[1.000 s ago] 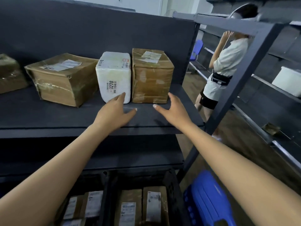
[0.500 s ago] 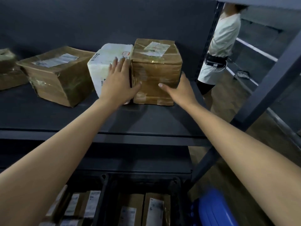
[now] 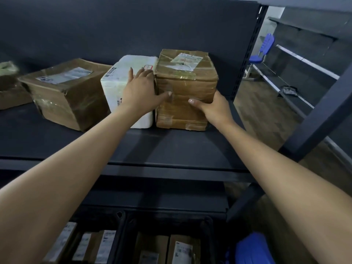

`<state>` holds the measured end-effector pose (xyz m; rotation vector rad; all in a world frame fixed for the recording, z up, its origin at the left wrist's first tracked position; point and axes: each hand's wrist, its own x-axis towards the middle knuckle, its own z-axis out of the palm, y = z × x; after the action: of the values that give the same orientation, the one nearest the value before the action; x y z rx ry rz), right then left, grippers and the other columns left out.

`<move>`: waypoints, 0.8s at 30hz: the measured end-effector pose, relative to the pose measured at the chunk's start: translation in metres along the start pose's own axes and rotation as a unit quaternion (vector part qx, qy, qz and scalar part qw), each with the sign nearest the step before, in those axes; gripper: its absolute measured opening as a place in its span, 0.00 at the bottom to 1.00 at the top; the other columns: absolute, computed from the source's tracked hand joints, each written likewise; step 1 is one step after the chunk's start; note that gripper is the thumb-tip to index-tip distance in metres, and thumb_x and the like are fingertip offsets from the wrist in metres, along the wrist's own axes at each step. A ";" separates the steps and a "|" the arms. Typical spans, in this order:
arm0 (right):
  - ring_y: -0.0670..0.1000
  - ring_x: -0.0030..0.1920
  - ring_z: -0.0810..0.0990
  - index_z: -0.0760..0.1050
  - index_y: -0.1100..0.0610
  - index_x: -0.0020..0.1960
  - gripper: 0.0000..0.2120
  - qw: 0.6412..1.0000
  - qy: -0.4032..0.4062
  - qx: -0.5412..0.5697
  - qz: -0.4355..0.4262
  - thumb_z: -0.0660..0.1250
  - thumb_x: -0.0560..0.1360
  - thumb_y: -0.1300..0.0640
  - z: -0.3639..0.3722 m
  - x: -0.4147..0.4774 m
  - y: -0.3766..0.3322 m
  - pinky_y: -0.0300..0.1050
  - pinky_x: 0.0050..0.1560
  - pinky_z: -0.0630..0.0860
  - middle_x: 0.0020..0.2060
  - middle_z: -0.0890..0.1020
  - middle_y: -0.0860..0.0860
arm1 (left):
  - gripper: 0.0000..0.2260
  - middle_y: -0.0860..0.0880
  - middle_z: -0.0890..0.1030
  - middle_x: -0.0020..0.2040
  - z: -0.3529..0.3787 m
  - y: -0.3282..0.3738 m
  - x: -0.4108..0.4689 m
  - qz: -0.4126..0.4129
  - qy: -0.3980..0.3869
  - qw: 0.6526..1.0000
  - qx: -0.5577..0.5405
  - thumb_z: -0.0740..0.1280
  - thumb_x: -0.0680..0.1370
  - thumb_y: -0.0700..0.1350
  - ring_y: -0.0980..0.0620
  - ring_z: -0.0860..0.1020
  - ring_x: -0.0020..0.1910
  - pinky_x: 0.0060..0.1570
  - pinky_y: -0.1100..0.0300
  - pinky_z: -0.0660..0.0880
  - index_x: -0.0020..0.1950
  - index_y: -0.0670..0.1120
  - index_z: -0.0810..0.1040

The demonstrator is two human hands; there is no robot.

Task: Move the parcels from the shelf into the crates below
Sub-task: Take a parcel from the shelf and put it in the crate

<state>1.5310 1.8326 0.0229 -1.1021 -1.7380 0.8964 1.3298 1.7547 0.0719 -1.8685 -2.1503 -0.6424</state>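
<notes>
A brown taped cardboard parcel (image 3: 185, 80) with a label on top stands at the right end of the dark shelf (image 3: 171, 147). My left hand (image 3: 140, 90) has its fingers in the gap between this parcel and the white parcel (image 3: 122, 79) beside it, thumb on the brown parcel's front. My right hand (image 3: 213, 106) clasps the brown parcel's lower right corner, thumb across the front. The parcel rests on the shelf. Below, black crates (image 3: 122, 221) hold several labelled parcels.
A larger brown box (image 3: 64, 96) sits left of the white parcel, and another box (image 3: 9, 86) is at the far left edge. The shelf's upright post (image 3: 249, 52) stands right of the held parcel. A blue stool (image 3: 253, 248) sits on the floor at lower right.
Both hands have closed in on the brown parcel: the left slid from the white parcel's front into the gap, the right moved lower on the corner. The person behind has left the view.
</notes>
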 end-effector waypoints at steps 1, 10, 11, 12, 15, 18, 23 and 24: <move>0.36 0.47 0.77 0.74 0.51 0.62 0.27 1.000 0.005 0.004 -0.001 0.77 0.67 0.46 0.000 -0.002 -0.001 0.28 0.46 0.71 0.47 0.79 0.37 | 0.34 0.43 0.66 0.74 0.000 0.001 -0.002 0.002 0.006 1.000 -0.018 0.63 0.76 0.61 0.46 0.57 0.76 0.75 0.49 0.43 0.74 0.40 0.64; 0.32 0.48 0.78 0.75 0.51 0.59 0.25 0.998 0.052 0.014 -0.041 0.77 0.66 0.45 -0.019 -0.053 -0.017 0.24 0.47 0.73 0.47 0.80 0.37 | 0.29 0.48 0.67 0.73 -0.022 0.020 -0.051 0.041 0.076 0.976 -0.202 0.69 0.75 0.53 0.48 0.63 0.72 0.68 0.56 0.62 0.73 0.47 0.65; 0.33 0.49 0.78 0.75 0.52 0.60 0.25 0.997 0.053 0.013 -0.049 0.77 0.66 0.46 -0.022 -0.063 -0.019 0.27 0.49 0.74 0.48 0.81 0.38 | 0.30 0.49 0.67 0.73 -0.025 0.023 -0.063 0.040 0.079 0.972 -0.217 0.69 0.75 0.53 0.50 0.63 0.72 0.66 0.58 0.63 0.74 0.47 0.64; 0.34 0.50 0.79 0.75 0.53 0.59 0.25 0.997 0.052 0.011 -0.054 0.77 0.66 0.46 -0.025 -0.075 -0.021 0.29 0.51 0.75 0.49 0.81 0.39 | 0.29 0.49 0.68 0.72 -0.027 0.027 -0.075 0.032 0.082 0.970 -0.225 0.69 0.75 0.53 0.51 0.65 0.71 0.64 0.61 0.65 0.74 0.48 0.64; 0.30 0.46 0.78 0.74 0.48 0.51 0.21 0.996 0.054 -0.005 -0.068 0.76 0.64 0.41 -0.032 -0.120 -0.028 0.25 0.45 0.73 0.45 0.80 0.37 | 0.27 0.52 0.78 0.60 -0.031 0.036 -0.121 -0.001 0.084 0.964 -0.252 0.68 0.75 0.54 0.54 0.76 0.55 0.43 0.68 0.69 0.72 0.49 0.65; 0.31 0.48 0.79 0.74 0.46 0.51 0.23 0.995 0.058 -0.001 -0.080 0.73 0.62 0.35 -0.036 -0.172 -0.032 0.26 0.46 0.74 0.45 0.80 0.36 | 0.28 0.58 0.79 0.53 -0.036 0.045 -0.175 -0.030 0.071 0.946 -0.315 0.67 0.75 0.56 0.62 0.77 0.47 0.40 0.64 0.75 0.73 0.53 0.64; 0.35 0.48 0.81 0.76 0.42 0.48 0.21 0.996 0.073 0.022 -0.049 0.73 0.60 0.33 -0.031 -0.261 -0.017 0.31 0.47 0.75 0.44 0.83 0.35 | 0.33 0.67 0.75 0.61 -0.044 0.053 -0.262 -0.039 0.058 0.922 -0.381 0.64 0.73 0.61 0.73 0.74 0.53 0.41 0.79 0.69 0.76 0.58 0.59; 0.35 0.46 0.81 0.76 0.41 0.46 0.20 0.995 0.080 0.034 -0.042 0.75 0.60 0.34 -0.028 -0.277 -0.015 0.30 0.45 0.74 0.43 0.83 0.34 | 0.33 0.67 0.75 0.63 -0.045 0.053 -0.278 -0.046 0.051 0.917 -0.393 0.65 0.73 0.62 0.73 0.73 0.57 0.44 0.80 0.69 0.76 0.59 0.58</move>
<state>1.6167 1.5732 -0.0327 -1.0216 -1.5983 0.7873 1.4231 1.4941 -0.0014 -1.9850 -2.0762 -1.7923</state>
